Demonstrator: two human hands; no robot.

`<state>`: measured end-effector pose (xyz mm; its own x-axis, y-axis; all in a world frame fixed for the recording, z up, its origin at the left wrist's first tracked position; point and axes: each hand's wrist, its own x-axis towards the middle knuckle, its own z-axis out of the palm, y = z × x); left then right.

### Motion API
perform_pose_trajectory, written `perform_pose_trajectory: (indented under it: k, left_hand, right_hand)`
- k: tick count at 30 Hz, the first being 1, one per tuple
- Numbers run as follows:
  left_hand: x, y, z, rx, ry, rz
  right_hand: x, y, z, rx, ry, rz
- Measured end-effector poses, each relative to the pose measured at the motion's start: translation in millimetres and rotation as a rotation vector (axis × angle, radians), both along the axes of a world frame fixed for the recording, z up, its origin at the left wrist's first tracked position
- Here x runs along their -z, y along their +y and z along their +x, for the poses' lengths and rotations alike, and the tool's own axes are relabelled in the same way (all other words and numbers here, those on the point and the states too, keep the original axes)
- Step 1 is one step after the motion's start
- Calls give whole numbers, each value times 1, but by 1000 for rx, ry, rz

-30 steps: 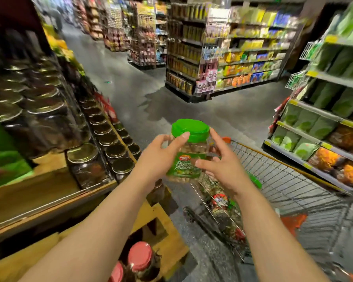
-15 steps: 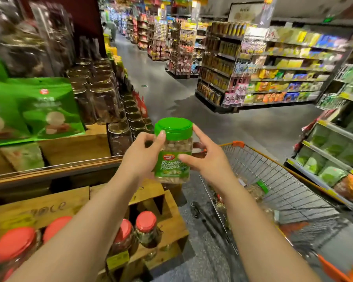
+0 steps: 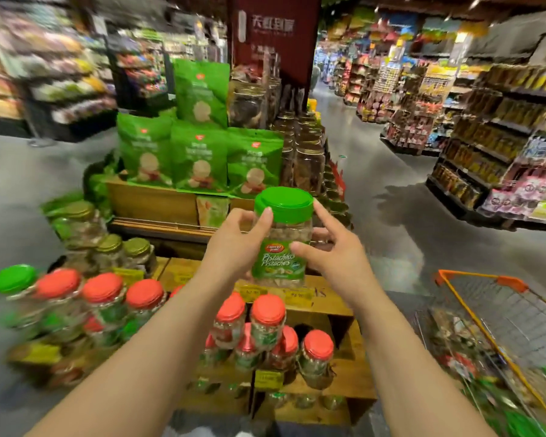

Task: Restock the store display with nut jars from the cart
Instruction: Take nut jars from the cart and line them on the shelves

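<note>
Display stand (image 3: 325,313): I see wooden tiers stepping up ahead of me. Green pouches (image 3: 199,159) on top, red-lidded jars (image 3: 267,323) on the lower tiers, packed close together.
Cart (image 3: 486,310): at my lower right, beside the stand, wire basket with orange rim; its contents are too blurred to name.
Pistachio jar (image 3: 281,238): held in the air above the red-lidded jars, in front of the middle tier, not resting on anything.
Jar axis: long axis near vertical, green lid up, label toward me, top leaning slightly to my right.
Left hand (image 3: 234,247): wrapped round the jar's left side, thumb up near the lid rim; I judge it carries most of the weight.
Right hand (image 3: 331,250): fingers spread and mostly straight, thumb tip touching the label; index raised beside the lid, contact there unclear.
Risk 1: with the right hand this loose, a smooth plastic wall could slip through a one-sided hold.
Risk 2: setting down among crowded jars could knock neighbours over the tier edge.
Risk 3: one other green-lidded jar (image 3: 13,279) sits far left; placing here may mix products.
</note>
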<state>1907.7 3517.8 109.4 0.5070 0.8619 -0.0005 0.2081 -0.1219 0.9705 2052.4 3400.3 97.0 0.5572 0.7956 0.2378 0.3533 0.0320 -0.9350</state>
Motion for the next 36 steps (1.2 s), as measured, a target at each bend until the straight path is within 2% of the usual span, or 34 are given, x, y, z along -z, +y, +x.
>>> perform_pose_trajectory:
  k: [7, 12, 18, 26, 36]
  left_hand:
    - [3, 82, -102, -114, 42, 50]
    - [8, 147, -173, -120, 43, 62]
    - [13, 200, -226, -80, 6, 47]
    - [18, 252, -236, -34, -39, -17]
    - [33, 324, -189, -1, 3, -81]
  right_hand:
    - [-1, 90, -94, -114, 48, 2]
    - [1, 158, -161, -164, 102, 43]
    - [2, 213, -213, -130, 140, 41]
    - [3, 266, -229, -35, 147, -7]
    - [16, 350, -177, -18, 316, -79]
